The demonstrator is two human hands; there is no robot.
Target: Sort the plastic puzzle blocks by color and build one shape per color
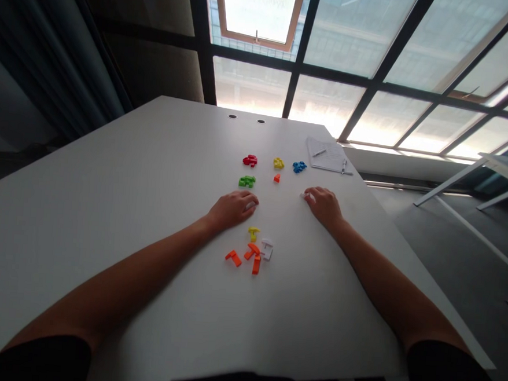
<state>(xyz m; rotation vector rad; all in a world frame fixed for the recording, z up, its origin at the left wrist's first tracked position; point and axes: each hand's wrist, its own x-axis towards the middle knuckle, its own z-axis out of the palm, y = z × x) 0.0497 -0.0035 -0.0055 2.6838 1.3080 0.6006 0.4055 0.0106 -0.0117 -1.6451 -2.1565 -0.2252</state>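
Observation:
My left hand (234,207) rests on the table with its fingers closed around a small white plastic piece (251,205). Farther right, my right hand (324,204) pinches another white piece, whose tip (303,195) shows beyond the fingertips. Just past my left hand lie green pieces (246,182), with red pieces (250,160) behind them. Yellow pieces (278,164), blue pieces (299,167) and a single orange piece (277,179) lie between and beyond my hands. Nearer to me is a loose group: a yellow piece (253,233), white pieces (266,249) and several orange pieces (256,265).
Paper sheets (328,155) with pens on them lie at the white table's (187,151) far right edge. Two round cable holes (232,116) sit near the back edge. Windows rise behind, and another white table (507,173) stands off to the right.

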